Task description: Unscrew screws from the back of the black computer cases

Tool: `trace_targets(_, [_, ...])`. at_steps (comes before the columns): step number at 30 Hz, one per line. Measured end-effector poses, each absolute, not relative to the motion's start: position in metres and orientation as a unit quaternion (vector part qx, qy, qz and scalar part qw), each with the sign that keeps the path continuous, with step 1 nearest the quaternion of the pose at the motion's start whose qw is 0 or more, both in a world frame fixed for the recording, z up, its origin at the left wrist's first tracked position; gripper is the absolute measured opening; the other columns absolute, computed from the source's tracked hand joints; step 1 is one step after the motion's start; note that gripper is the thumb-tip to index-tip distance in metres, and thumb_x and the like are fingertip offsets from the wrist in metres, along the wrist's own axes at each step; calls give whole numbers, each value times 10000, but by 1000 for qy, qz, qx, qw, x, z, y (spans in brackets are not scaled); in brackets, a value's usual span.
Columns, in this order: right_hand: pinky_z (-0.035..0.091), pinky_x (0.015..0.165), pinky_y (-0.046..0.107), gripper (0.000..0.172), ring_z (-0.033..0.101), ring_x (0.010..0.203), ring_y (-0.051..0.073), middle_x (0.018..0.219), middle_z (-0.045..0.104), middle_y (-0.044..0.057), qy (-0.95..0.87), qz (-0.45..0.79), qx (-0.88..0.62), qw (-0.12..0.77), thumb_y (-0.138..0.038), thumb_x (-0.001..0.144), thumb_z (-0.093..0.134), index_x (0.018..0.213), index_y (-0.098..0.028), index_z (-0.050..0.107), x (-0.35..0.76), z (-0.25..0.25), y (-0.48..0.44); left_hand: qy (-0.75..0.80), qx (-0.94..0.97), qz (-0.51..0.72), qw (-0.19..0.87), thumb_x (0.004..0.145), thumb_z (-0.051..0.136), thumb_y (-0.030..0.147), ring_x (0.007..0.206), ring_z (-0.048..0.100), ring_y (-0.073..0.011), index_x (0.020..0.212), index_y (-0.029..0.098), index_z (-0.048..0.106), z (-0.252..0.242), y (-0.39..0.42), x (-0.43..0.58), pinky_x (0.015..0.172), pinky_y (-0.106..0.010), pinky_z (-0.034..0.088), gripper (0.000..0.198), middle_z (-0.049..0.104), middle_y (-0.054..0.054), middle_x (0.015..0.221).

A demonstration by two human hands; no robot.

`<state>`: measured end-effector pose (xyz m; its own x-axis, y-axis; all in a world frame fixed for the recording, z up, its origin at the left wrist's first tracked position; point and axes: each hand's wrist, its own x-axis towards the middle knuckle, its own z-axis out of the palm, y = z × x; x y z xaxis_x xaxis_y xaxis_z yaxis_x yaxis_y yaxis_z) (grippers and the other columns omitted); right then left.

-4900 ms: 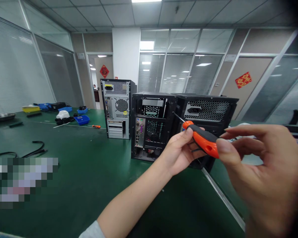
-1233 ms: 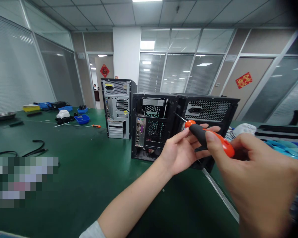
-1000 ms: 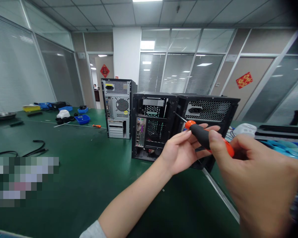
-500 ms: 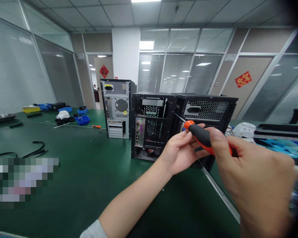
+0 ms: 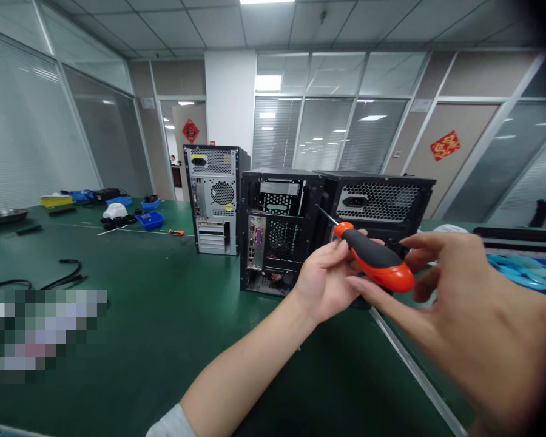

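My left hand [image 5: 325, 282] steadies an orange and black screwdriver [image 5: 377, 255], its fingers around the front of the handle. The shaft slants up and left, its tip at the right rear edge of a black computer case [image 5: 273, 220] whose upper bay is open. Whether the tip sits on a screw is too small to tell. My right hand [image 5: 473, 315] is open near the butt of the handle, thumb and fingers spread on either side of it. A second black case [image 5: 377, 203] stands just to the right, partly hidden by my hands.
A taller case [image 5: 216, 200] with a silver back stands at left. On the green table [image 5: 164, 340] lie black cables [image 5: 66, 276], blue bins [image 5: 150, 220], another screwdriver [image 5: 176, 232] and a metal bowl [image 5: 4, 216]. Blue items [image 5: 523, 270] are at the right.
My right hand has loosened from the screwdriver handle and spread its fingers, exposing the orange butt. The handle has dipped slightly. My left hand has stayed in place.
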<state>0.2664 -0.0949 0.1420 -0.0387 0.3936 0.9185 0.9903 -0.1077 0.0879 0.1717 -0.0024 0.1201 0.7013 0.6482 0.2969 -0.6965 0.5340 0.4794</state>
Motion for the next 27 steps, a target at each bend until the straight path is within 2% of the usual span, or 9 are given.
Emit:
trace_targets(4, [180, 406, 236, 481, 359, 436, 104, 809, 561, 17, -623, -486, -556, 256, -632, 869, 377, 1065, -210, 499, 266, 142, -99, -36, 273, 378, 884, 878, 447, 170, 749, 611, -137, 909, 136, 650, 123, -4, 171, 823, -303, 437, 207, 664, -52, 868])
trace_targets(8, [176, 414, 244, 367, 343, 464, 98, 860, 548, 34, -638, -467, -561, 246, -481, 928, 356, 1148, -219, 489, 261, 145, -102, -36, 254, 376, 891, 889, 423, 165, 674, 580, -113, 842, 130, 642, 126, -6, 169, 764, -266, 426, 227, 632, -30, 762])
trace_targets(13, [185, 419, 247, 364, 392, 483, 99, 897, 596, 35, -645, -488, -532, 250, -366, 927, 409, 1272, -261, 455, 262, 145, -99, -26, 249, 362, 898, 898, 437, 214, 656, 550, -112, 847, 139, 635, 130, -6, 164, 736, -260, 405, 218, 598, -21, 737])
trace_targets(19, [230, 443, 253, 295, 506, 550, 121, 924, 636, 53, -648, -504, -516, 245, -357, 934, 420, 1180, -219, 507, 264, 144, -95, -1, 225, 361, 905, 900, 456, 225, 645, 540, -104, 763, 137, 623, 134, -6, 161, 720, -247, 379, 233, 595, -20, 715])
trace_targets(23, [228, 462, 255, 241, 506, 561, 120, 888, 640, 46, -642, -506, -516, 255, -375, 933, 445, 1087, -208, 525, 261, 144, -95, 5, 222, 358, 907, 884, 493, 236, 633, 544, -106, 759, 138, 628, 136, -7, 160, 696, -244, 382, 208, 599, -18, 699])
trace_targets(27, [219, 468, 251, 203, 488, 544, 110, 765, 607, 10, -647, -514, -496, 269, -379, 932, 453, 1009, -206, 527, 258, 146, -97, 0, 226, 359, 906, 876, 504, 250, 623, 554, -104, 708, 134, 619, 135, -6, 160, 697, -236, 403, 234, 603, -21, 681])
